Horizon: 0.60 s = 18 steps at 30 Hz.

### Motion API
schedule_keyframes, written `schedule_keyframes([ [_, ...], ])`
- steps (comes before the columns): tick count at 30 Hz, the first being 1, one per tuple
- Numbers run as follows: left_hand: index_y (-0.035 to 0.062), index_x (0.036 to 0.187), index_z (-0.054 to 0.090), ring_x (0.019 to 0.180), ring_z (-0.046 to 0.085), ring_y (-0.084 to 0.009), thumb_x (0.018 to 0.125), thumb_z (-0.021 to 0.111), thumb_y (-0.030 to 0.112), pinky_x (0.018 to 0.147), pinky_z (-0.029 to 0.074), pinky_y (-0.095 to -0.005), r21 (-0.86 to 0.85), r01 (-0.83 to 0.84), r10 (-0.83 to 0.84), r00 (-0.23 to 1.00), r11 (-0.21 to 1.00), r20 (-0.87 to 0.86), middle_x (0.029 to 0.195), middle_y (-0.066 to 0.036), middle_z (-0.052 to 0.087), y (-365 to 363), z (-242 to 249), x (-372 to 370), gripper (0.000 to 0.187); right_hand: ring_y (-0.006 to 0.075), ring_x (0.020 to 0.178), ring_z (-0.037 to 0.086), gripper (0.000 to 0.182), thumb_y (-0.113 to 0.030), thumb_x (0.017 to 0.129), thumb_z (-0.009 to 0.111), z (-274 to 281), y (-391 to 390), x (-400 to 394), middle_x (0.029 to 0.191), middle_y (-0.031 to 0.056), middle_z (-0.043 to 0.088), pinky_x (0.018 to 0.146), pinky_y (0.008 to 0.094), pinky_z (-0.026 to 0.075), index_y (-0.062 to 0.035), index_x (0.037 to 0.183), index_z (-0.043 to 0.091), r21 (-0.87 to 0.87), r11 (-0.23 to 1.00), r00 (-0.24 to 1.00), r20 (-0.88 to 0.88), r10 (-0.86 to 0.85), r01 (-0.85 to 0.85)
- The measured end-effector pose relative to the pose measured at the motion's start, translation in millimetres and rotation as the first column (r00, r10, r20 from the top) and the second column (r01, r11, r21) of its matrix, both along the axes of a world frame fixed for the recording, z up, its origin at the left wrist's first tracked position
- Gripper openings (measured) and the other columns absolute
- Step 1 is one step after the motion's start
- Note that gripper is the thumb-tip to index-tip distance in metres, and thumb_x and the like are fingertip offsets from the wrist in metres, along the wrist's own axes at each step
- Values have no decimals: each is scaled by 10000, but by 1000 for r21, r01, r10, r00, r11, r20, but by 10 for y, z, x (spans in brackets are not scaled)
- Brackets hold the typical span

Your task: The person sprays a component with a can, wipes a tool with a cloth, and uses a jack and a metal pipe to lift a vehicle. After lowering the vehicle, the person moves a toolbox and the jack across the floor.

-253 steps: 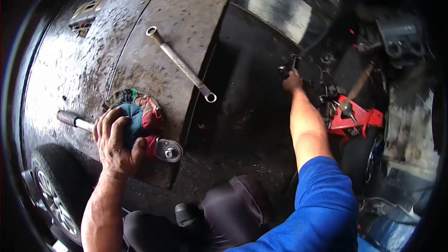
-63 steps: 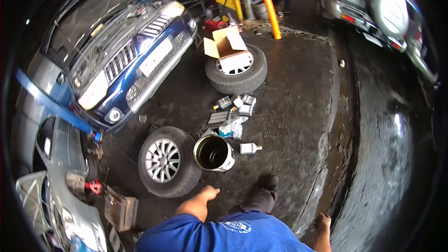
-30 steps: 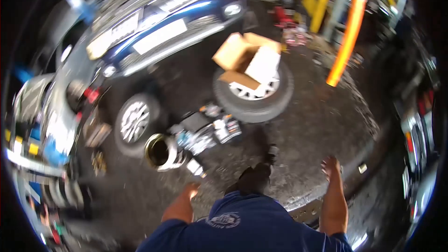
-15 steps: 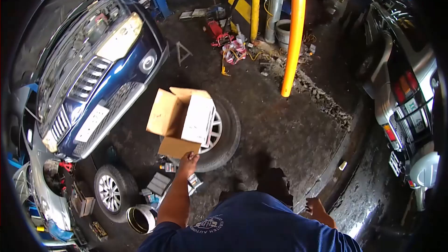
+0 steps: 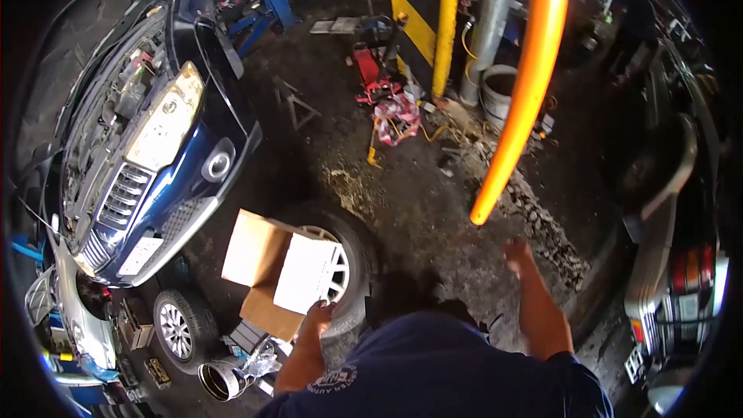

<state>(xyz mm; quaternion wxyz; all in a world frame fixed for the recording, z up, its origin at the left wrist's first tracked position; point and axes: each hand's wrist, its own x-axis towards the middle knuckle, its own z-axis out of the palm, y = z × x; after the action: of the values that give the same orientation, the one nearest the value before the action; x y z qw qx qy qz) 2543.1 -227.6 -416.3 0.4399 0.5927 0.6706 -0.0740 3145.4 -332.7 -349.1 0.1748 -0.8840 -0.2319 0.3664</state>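
Landmark: open box [image 5: 306,275], flaps out, resting on a flat-lying wheel [image 5: 357,248], ahead and left of the body. Left hand [image 5: 321,313] is at the box's near right edge; fingers look bunched, can't tell how far closed, or whether they touch the card. Right hand [image 5: 518,255] is well right of the box, mid-air, nearest the orange pole [image 5: 518,116]; fingers look loosely curled, gap narrow, no held item visible, grip unclear from blur.

Around the box: blue car [image 5: 174,201] beyond and left, hood up; second wheel [image 5: 176,333] left; bucket [image 5: 235,371] near side, left; red jack [image 5: 370,70] farther out, beyond it.

Step, my read: moving or standing by the box, no handling confirmed. Any lift from here calls for both hands on opposite walls, not the loose flaps, and level, as the wheel is an uneven seat.
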Motion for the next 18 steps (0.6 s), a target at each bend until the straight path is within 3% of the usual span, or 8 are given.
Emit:
schedule_keyframes([
  [1, -30, 1320, 492, 1124, 594, -308, 875, 652, 391, 920, 463, -361, 95, -13, 8, 998, 995, 54, 1222, -218, 608, 175, 22, 133, 633, 319, 1008, 631, 449, -346, 904, 581, 782, 638, -113, 1160, 186, 629, 814, 416, 493, -31, 1224, 581, 64, 998, 1000, 30, -4, 2],
  [2, -32, 1307, 503, 1101, 608, -305, 878, 646, 384, 912, 470, -351, 104, -162, 156, 986, 981, 64, 1186, -209, 628, 352, 384, 399, 614, 310, 962, 634, 423, -324, 875, 610, 795, 1160, 53, 1082, 176, 640, 807, 413, 493, -20, 1169, 590, 148, 980, 985, 132, 113, -133],
  [4, -37, 1254, 532, 1029, 632, -271, 885, 640, 324, 893, 482, -323, 254, -113, 64, 979, 961, 193, 1099, -177, 653, 851, 776, 707, 528, 292, 871, 640, 376, -281, 817, 670, 813, 2205, 386, 924, 157, 661, 792, 408, 492, 2, 1057, 608, 251, 879, 873, 394, 289, -404],
  [6, -40, 1199, 556, 956, 648, -226, 890, 637, 255, 859, 497, -304, 359, -361, 235, 907, 860, 350, 1017, -138, 667, 1378, 1436, 1274, 435, 264, 932, 629, 501, -175, 762, 742, 870, 3142, 551, 1086, 165, 628, 785, 383, 497, 37, 1168, 539, 647, 680, 935, 175, 309, -346],
  [7, -42, 1184, 560, 944, 643, -204, 886, 645, 217, 842, 502, -306, 378, -422, 232, 860, 824, 455, 1008, -128, 666, 1687, 1350, 1385, 404, 246, 914, 632, 637, -123, 756, 752, 714, 3658, 678, 1141, 174, 603, 762, 359, 505, 23, 1294, 445, 689, 515, 859, 379, 345, -511],
  [10, -18, 1167, 578, 965, 641, -147, 861, 676, 130, 847, 505, -283, 322, -564, 224, 693, 761, 685, 1024, -114, 669, 2699, 1238, 1675, 354, 218, 983, 605, 818, -110, 734, 746, 1369, 4686, 475, 1284, 217, 538, 835, 345, 488, -10, 1415, 304, 574, 781, 945, -37, 325, -246],
  [15, 4, 1128, 610, 1017, 644, -216, 840, 706, 206, 864, 504, -325, 456, -315, 67, 874, 833, 481, 1085, -150, 656, 3956, 2346, 2664, 364, 248, 1163, 531, 880, -115, 715, 795, 866, 6162, 671, 1316, 173, 514, 958, 360, 444, -31, 1434, 294, 872, 442, 922, 27, 387, -211],
  [18, 18, 1136, 607, 1027, 638, -287, 808, 733, 244, 871, 500, -363, 632, -107, -247, 861, 767, 445, 1103, -179, 642, 4549, 2648, 3064, 417, 281, 1214, 492, 863, -147, 738, 789, 1515, 6305, 352, 1297, 167, 520, 1022, 383, 392, 0, 1440, 310, 799, 471, 924, 270, 272, -373],
])
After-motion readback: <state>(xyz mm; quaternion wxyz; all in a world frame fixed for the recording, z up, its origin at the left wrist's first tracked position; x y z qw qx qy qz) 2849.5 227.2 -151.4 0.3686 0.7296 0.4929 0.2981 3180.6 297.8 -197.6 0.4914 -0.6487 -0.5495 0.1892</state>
